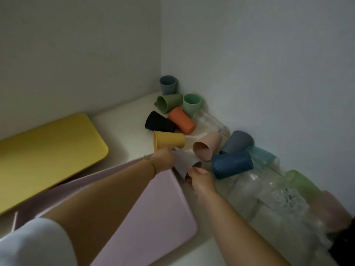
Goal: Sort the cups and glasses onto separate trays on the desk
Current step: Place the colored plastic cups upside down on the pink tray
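One cup point(184, 163) between left hand point(165, 158), right hand point(201, 181)

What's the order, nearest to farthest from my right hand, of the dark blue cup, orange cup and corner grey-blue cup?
From the right hand:
1. Dark blue cup, just to its right.
2. Orange cup, farther back in the pile.
3. Grey-blue cup, upright in the far corner.

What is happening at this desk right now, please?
A person holds a pale grey cup with the left hand and the right hand, at the far corner of the pink tray. A yellow tray lies beside it. The other coloured cups and clear glasses are mixed together along the wall.
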